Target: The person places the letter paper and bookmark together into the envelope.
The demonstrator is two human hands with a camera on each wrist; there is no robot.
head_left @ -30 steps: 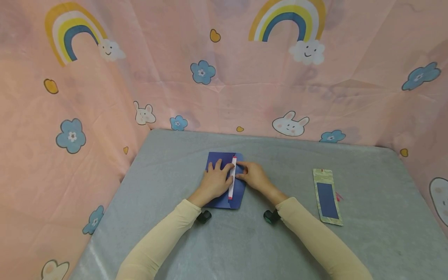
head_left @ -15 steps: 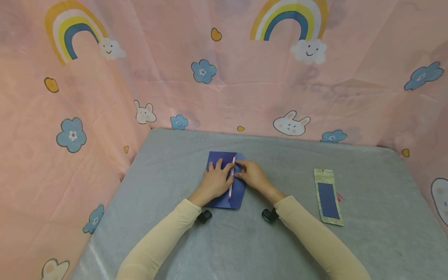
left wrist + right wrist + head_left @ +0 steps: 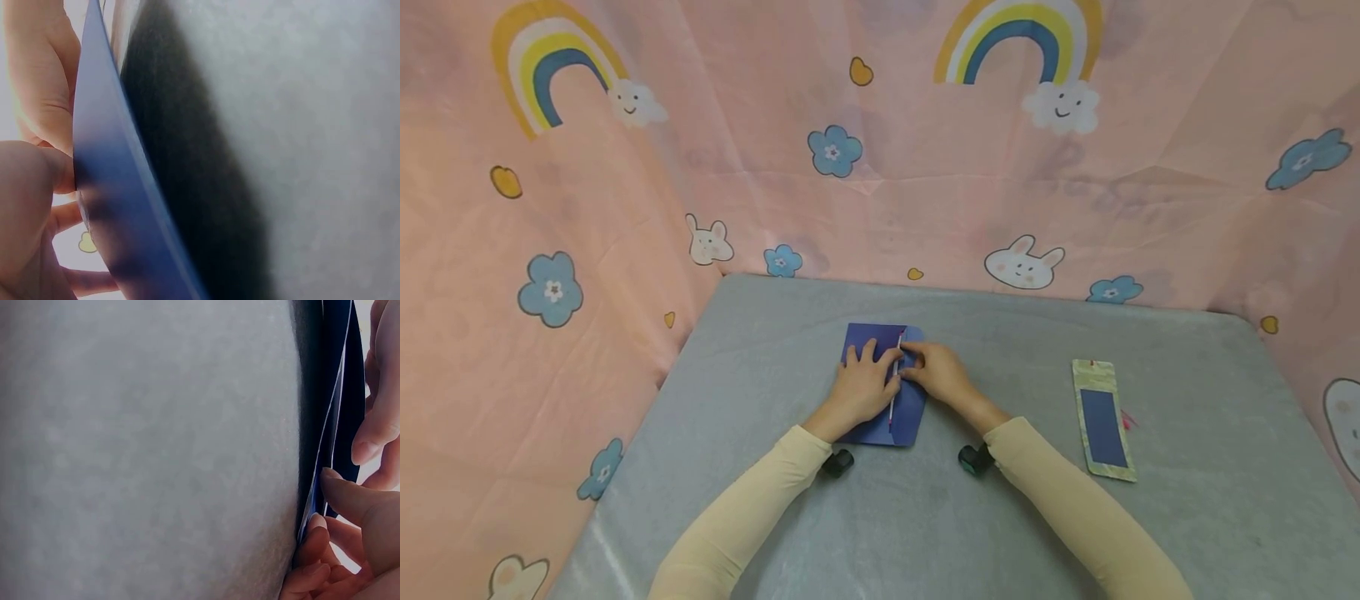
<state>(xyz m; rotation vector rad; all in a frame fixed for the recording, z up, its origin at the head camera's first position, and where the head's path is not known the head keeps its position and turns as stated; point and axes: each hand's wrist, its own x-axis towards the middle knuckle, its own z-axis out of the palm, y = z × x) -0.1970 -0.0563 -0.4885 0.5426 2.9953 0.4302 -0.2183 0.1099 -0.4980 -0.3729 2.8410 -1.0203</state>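
Note:
A blue envelope (image 3: 871, 427) lies on the table, its flap (image 3: 912, 410) folded out to the right. From its opening shows a thin white edge of a card (image 3: 892, 408) with red ends; the remainder is hidden inside. My left hand (image 3: 859, 390) rests on the envelope with fingers spread, thumb and forefinger close to the opening. Over the flap, my right hand (image 3: 942, 373) touches the card's edge with thumb and forefinger tips, set apart along it. In the right wrist view, the thumb (image 3: 347, 495) is at the pale edge, and other fingers bend beside the flap.
To the right lies a long green patterned card (image 3: 1093, 375) with a dark blue panel and a small pink tassel-like piece (image 3: 1127, 420) at its side. A grey cloth covers the table (image 3: 910, 533). Pink printed curtains (image 3: 910, 217) hang behind and beside it.
The card has slid left into the envelope, its white strip shrinking from a broad band to a thin line. My right hand has moved slightly left with it; the left hand stays put.

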